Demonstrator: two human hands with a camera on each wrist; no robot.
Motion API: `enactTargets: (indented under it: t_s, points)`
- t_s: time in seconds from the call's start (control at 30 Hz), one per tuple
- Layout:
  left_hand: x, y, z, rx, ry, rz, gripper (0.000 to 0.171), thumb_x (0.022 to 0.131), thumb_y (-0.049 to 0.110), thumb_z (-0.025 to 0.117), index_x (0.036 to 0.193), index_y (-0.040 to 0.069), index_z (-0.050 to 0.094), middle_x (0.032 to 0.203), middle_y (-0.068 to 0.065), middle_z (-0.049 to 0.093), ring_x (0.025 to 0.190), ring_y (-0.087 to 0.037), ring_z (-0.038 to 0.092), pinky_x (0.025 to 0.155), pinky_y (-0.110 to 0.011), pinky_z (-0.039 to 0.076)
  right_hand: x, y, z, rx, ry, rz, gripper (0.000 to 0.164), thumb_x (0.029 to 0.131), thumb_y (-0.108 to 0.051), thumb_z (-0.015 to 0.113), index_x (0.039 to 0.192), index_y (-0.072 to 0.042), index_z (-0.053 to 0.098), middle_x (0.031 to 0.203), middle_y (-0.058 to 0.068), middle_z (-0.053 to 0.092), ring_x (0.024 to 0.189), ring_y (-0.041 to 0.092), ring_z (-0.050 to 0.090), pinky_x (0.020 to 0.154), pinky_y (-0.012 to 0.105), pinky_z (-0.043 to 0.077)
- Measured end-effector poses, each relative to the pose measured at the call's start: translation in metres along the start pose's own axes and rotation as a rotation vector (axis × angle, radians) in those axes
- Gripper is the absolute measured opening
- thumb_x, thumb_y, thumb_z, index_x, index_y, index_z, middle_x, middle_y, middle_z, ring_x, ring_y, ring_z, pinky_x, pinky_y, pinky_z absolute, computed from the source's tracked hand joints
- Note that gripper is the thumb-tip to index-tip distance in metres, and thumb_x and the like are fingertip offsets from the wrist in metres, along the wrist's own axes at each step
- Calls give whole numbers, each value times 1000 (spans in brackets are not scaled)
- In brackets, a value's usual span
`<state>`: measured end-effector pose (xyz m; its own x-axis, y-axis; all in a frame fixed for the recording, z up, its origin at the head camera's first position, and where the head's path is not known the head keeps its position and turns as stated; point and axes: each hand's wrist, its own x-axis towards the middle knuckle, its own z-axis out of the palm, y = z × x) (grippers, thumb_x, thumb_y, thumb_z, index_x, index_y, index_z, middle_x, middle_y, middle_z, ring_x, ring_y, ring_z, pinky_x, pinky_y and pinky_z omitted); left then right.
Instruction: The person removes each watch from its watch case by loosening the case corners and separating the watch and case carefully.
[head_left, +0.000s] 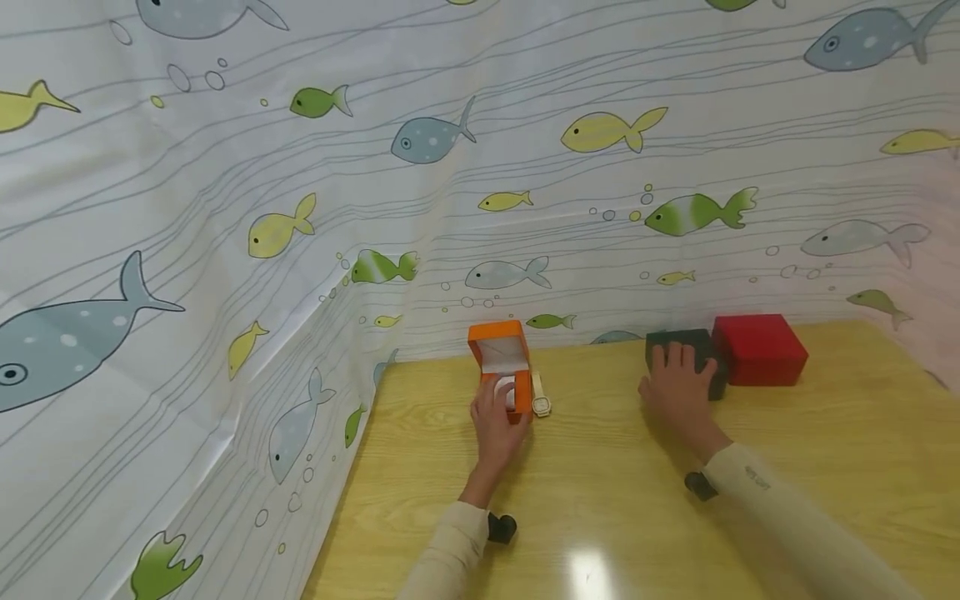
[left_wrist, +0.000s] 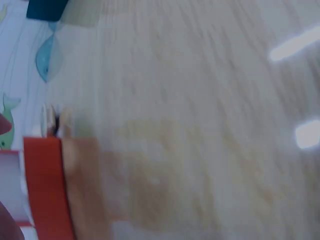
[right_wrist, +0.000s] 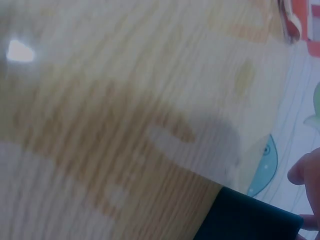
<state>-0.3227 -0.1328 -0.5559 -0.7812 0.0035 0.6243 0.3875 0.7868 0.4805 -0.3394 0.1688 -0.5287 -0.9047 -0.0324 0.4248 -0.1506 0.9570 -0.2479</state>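
Observation:
An orange hinged box (head_left: 498, 333) stands with its lid up near the back of the table, its inside white. My left hand (head_left: 498, 429) grips its lower part from the front, with fingertips over the white cushion (head_left: 507, 393) inside. In the left wrist view the orange wall (left_wrist: 47, 190) shows beside my fingers. Just right of it lies a pale gold wristwatch (head_left: 541, 404), touched by neither hand. My right hand (head_left: 681, 400) holds a dark green box (head_left: 678, 337) from above, fingers spread across its top; its corner (right_wrist: 250, 220) shows in the right wrist view.
A red box (head_left: 761, 350) stands against the right side of the dark green one. Behind the wooden table (head_left: 600, 483) hangs a white sheet (head_left: 525, 242) with printed fish, which also runs down along the left edge.

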Motion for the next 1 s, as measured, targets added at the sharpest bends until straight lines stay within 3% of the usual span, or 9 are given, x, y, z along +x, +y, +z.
enactTargets:
  t_s: [0.07,0.17,0.27,0.37,0.57,0.73,0.87,1.0]
  points:
    - [6,11,2,1,14,48,43,76,7,79,117,2,66,137,-20,59,135,-43,50,104,-66,38,-1,-4,1,-8,3,-1,49,92,-22,62,125,10,45,126,35,44,121,53,36,97,81,25]
    - [14,30,5,-55,-21,81,46,78,8,78,121,3,65,137,-19,59,135,-40,51,108,-62,41,-3,-9,3,-12,22,-14,47,92,-22,64,122,10,47,124,33,45,119,52,38,97,79,26]
    - [16,47,9,-141,-118,77,48,81,8,76,127,2,61,135,-18,58,130,-36,54,107,-57,44,-7,-13,6,-12,34,-20,44,93,-24,64,120,8,49,122,31,46,117,50,39,97,77,27]
    - [11,58,15,-202,-250,32,51,84,10,75,131,1,58,134,-18,59,126,-36,56,105,-54,46,-11,-17,9,-16,47,-25,41,93,-26,63,117,6,51,122,30,48,118,49,41,99,77,28]
    - [-4,61,30,-201,-468,-61,57,89,14,75,139,0,52,136,-16,59,128,-34,57,110,-46,49,-20,-30,10,-31,94,-39,39,93,-30,65,113,2,56,118,25,54,115,45,47,101,74,34]
    - [-11,62,35,-258,-554,-83,64,89,18,77,142,-3,47,136,-19,57,126,-35,57,108,-44,49,-29,-43,11,-28,112,-43,38,92,-31,67,111,1,57,116,23,54,114,44,48,101,72,35]
    - [-13,62,38,-342,-619,-142,73,88,21,79,147,-1,41,140,-18,54,121,-33,57,100,-36,51,-35,-51,13,-38,136,-64,37,91,-30,69,109,0,56,114,22,54,112,43,49,100,69,37]
    - [-14,62,41,-352,-645,-157,84,86,23,82,151,0,35,144,-17,52,119,-31,57,96,-32,51,-41,-59,17,-53,133,-94,35,91,-31,69,108,-3,56,113,19,54,112,41,50,101,66,37]
